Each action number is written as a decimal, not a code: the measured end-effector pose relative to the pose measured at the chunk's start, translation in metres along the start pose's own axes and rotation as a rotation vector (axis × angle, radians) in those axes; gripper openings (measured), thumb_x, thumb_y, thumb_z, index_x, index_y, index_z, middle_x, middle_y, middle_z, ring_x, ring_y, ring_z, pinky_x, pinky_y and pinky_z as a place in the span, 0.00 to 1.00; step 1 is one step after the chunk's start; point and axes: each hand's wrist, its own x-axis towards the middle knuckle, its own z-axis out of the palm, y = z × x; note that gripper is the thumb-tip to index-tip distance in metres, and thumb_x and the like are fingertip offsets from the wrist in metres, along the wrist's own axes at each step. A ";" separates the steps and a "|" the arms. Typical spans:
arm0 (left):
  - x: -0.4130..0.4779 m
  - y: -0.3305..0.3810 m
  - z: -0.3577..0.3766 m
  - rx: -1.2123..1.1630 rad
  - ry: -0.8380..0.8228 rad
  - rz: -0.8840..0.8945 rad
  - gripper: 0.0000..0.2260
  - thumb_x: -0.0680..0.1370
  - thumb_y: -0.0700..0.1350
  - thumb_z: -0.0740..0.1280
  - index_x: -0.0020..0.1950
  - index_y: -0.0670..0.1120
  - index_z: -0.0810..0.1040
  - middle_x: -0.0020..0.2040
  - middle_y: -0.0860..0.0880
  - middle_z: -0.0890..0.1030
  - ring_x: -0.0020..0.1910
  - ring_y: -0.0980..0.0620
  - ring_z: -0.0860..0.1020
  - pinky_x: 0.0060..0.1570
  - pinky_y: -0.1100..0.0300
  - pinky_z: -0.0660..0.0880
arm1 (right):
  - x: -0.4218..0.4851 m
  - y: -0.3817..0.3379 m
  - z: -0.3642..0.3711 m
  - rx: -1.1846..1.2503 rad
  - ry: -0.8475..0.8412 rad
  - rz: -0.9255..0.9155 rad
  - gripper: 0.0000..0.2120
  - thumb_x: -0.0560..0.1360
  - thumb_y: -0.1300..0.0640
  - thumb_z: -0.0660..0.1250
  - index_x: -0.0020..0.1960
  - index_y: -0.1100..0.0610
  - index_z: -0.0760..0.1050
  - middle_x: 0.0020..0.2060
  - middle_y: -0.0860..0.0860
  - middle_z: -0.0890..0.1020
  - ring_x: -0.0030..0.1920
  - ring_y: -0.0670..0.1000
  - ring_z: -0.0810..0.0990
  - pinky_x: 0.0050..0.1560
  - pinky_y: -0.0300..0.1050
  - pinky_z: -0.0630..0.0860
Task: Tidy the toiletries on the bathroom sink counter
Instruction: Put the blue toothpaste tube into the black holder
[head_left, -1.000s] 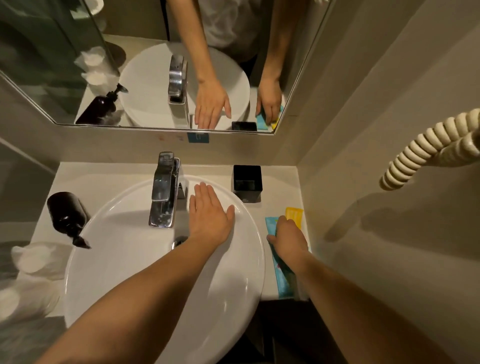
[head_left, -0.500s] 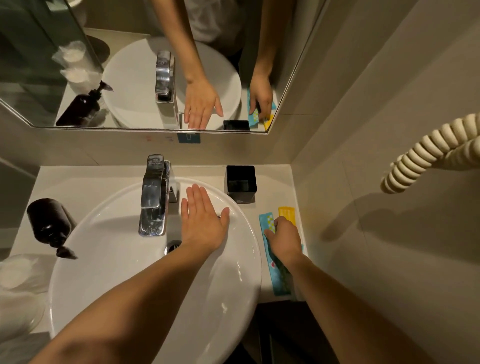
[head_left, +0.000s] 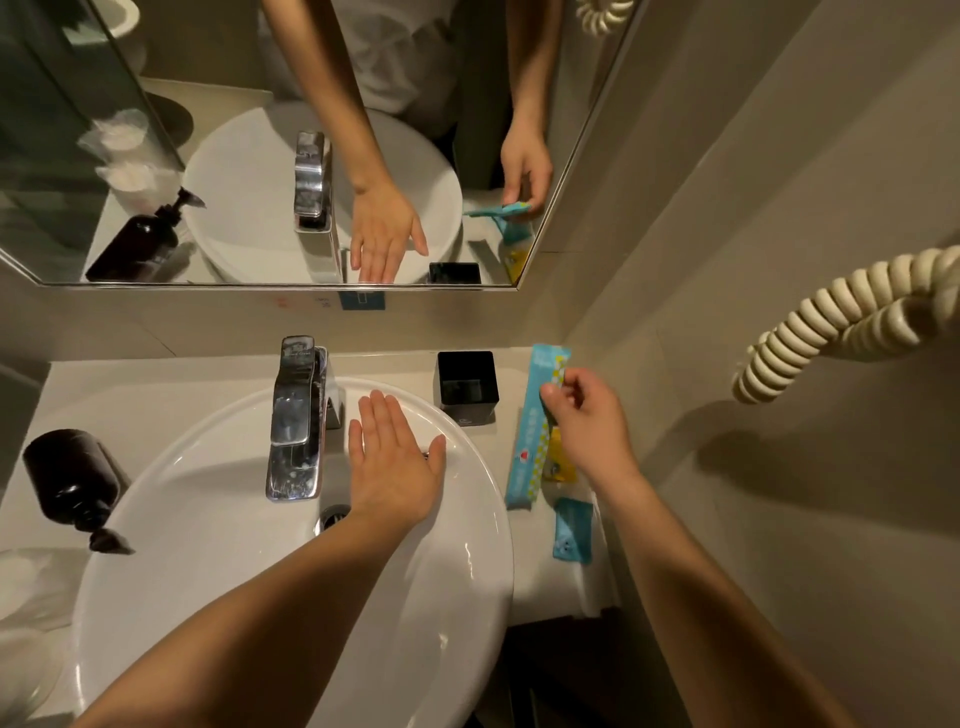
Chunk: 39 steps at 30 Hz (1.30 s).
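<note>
My right hand (head_left: 587, 421) pinches a long blue packet (head_left: 532, 441) near its upper end and holds it lifted above the counter's right strip. Under it lie a yellow packet (head_left: 561, 460) and a small blue sachet (head_left: 573, 530) on the counter (head_left: 550, 587). A black square cup (head_left: 467, 387) stands just left of the long packet, by the back wall. My left hand (head_left: 392, 457) rests flat and open on the white basin's (head_left: 218, 519) back rim, right of the chrome tap (head_left: 296, 415).
A dark pump bottle (head_left: 72, 480) lies on the counter's left side, with wrapped white cups (head_left: 26, 587) in front of it. The mirror (head_left: 260, 156) runs above the back wall. A coiled cream cord (head_left: 841, 322) hangs on the right wall, close to the counter.
My right hand has picked the long blue packet up off the counter and raised it toward the back wall, uncovering the yellow packet and small blue sachet. The left hand stayed put.
</note>
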 end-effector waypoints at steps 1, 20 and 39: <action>0.000 0.000 -0.001 -0.001 -0.001 0.002 0.38 0.82 0.64 0.41 0.81 0.39 0.36 0.83 0.39 0.39 0.82 0.41 0.37 0.80 0.44 0.39 | 0.004 -0.016 -0.002 0.011 0.014 -0.062 0.05 0.80 0.61 0.67 0.47 0.63 0.76 0.36 0.50 0.74 0.38 0.47 0.72 0.44 0.49 0.74; 0.001 0.000 0.000 -0.042 0.029 0.008 0.38 0.80 0.64 0.39 0.80 0.38 0.35 0.83 0.39 0.37 0.81 0.42 0.36 0.80 0.45 0.37 | 0.054 -0.052 0.072 0.084 -0.136 -0.154 0.03 0.82 0.63 0.65 0.53 0.57 0.76 0.42 0.45 0.81 0.38 0.34 0.78 0.40 0.29 0.74; 0.004 -0.004 0.014 -0.026 0.111 0.031 0.38 0.81 0.63 0.48 0.81 0.36 0.52 0.82 0.37 0.55 0.82 0.38 0.53 0.78 0.42 0.48 | 0.077 -0.027 0.092 0.076 -0.168 -0.070 0.04 0.82 0.61 0.66 0.56 0.54 0.76 0.45 0.43 0.81 0.42 0.32 0.79 0.45 0.28 0.77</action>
